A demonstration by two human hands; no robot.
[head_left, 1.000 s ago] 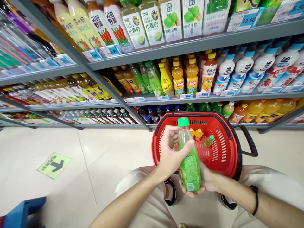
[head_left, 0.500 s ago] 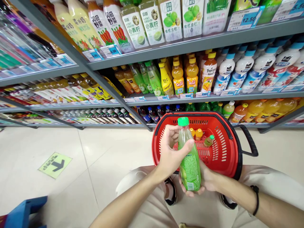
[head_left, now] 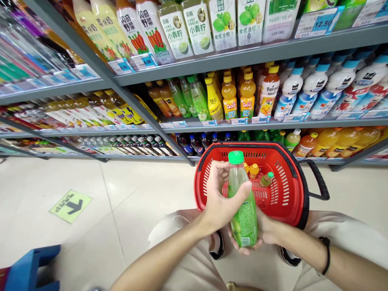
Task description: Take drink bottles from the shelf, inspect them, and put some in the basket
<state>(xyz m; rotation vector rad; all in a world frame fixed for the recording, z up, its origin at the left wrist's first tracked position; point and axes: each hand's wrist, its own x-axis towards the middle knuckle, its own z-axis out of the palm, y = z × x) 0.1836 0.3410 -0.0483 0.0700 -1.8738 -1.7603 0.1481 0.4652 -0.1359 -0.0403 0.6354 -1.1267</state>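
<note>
A green soft drink bottle (head_left: 245, 220) with a green cap is held upright, leaning slightly, over the near side of the red shopping basket (head_left: 295, 202). My left hand (head_left: 222, 202) is closed about its upper part, thumb across the front and fingers curled beside the neck. From below, my right hand (head_left: 263, 229) cups the bottle's base, its fingertips showing under the bottom edge. Inside the basket are orange-capped bottles (head_left: 254, 169) and a small green-capped bottle (head_left: 266, 179) lying tilted. The bottle hides part of the basket's interior.
Shelves (head_left: 194, 127) of drinks run across the back, with Qoo bottles (head_left: 229, 103) and green bottles (head_left: 198, 99) on the middle level. The basket's black handle (head_left: 318, 180) sticks out rightward. A floor sign (head_left: 70, 206) and a blue stool-like object (head_left: 33, 266) are at left.
The bottle has turned a little in my hands, so its label faces slightly differently, and it sits slightly lower. Both hands keep their hold. The view has shifted slightly.
</note>
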